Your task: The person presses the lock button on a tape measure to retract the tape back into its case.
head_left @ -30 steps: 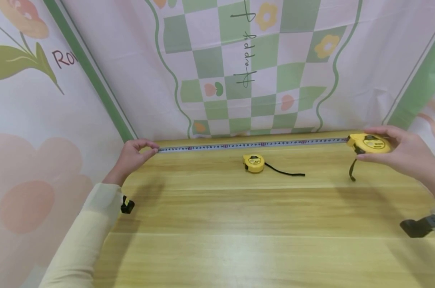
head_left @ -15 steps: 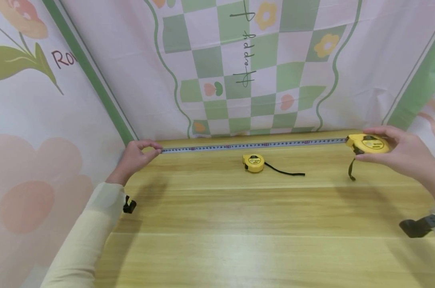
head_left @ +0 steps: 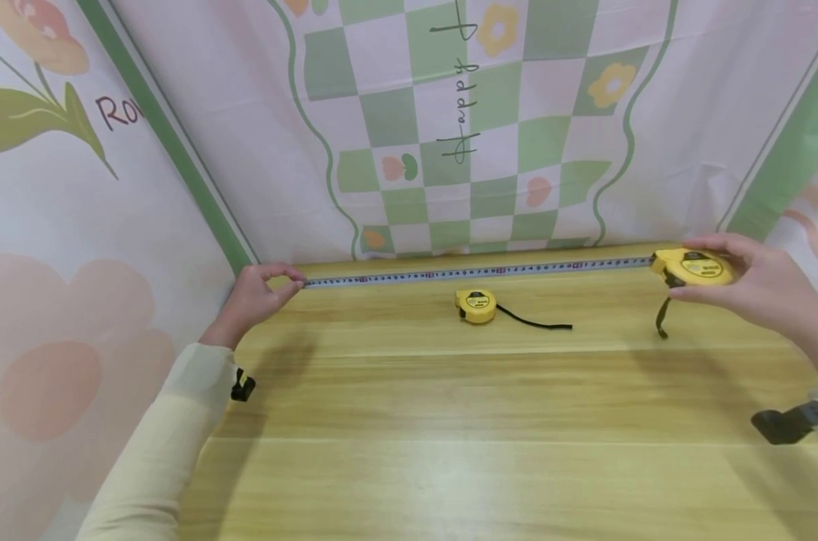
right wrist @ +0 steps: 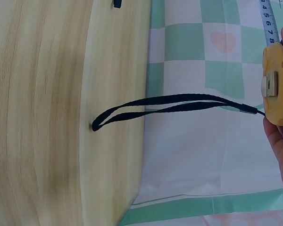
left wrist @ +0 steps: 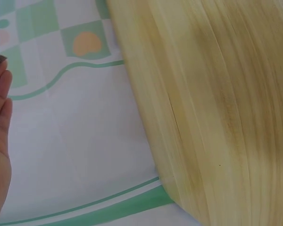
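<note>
At the far side of a wooden table (head_left: 449, 406), the left hand (head_left: 253, 300) pinches the end of a numbered tape blade (head_left: 395, 278) running rightward to a yellow tape measure (head_left: 698, 269) gripped in the right hand (head_left: 771, 282). A second tape measure (head_left: 477, 307) lies between the hands, its black strap (head_left: 551, 326) trailing right.

The left hand (head_left: 256, 299) has shifted slightly rightward (the exposed blade (head_left: 478, 273) now a little shorter).

Left arm (head_left: 159, 443) extending forward. Left hand (head_left: 254, 297) pinching at fingertips, pointing right. Right hand (head_left: 766, 279), well apart, gripping with thumb on near side, fingers on far side.
</note>
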Demonstrator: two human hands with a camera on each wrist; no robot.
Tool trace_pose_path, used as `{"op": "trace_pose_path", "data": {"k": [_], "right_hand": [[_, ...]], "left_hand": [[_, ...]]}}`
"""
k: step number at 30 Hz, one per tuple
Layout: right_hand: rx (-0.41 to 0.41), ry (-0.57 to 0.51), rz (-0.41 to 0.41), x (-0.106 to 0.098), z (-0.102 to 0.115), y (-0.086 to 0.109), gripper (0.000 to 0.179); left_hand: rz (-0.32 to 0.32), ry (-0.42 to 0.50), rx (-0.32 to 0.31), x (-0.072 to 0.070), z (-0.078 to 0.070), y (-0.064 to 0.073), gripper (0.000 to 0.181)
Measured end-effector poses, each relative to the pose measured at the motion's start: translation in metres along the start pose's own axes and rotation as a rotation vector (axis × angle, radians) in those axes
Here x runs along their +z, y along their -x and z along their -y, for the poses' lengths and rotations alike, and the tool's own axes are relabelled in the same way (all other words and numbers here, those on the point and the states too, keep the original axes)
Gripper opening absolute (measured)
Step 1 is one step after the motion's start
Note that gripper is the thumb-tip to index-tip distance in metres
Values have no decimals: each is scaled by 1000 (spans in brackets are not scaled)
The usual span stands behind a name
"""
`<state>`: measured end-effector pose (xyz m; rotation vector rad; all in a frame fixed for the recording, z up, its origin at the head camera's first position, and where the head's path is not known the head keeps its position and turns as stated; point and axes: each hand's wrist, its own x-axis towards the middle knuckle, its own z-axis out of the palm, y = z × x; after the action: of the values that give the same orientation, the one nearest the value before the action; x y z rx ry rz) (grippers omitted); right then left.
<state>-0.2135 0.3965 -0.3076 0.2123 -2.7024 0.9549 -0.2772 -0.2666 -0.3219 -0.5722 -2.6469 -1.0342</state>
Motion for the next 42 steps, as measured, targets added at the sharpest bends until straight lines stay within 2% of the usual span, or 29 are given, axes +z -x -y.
{"op": "trace_pose_path", "data": {"k": [4, 11, 19, 24, 34, 42], "right_hand": [[-2, -9, -1, 0, 1, 0, 71], [-6, -21, 4, 1, 4, -1, 71], [-4, -15, 3, 1, 6, -1, 71], [-5, -19, 0, 0, 6, -1, 71], [-12, -27, 5, 0, 6, -1, 71], [-12, -31, 8, 0, 9, -1, 70]], "left_hand": [[-8, -8, 29, 0, -1, -1, 10], [23, -33, 14, 3, -2, -3, 13], [-44, -43, 155, 7, -7, -6, 9], [-59, -46, 183, 9, -9, -5, 7], [-45, -13, 242, 14, -11, -9, 8], [-55, -22, 265, 17, -18, -9, 7]]}}
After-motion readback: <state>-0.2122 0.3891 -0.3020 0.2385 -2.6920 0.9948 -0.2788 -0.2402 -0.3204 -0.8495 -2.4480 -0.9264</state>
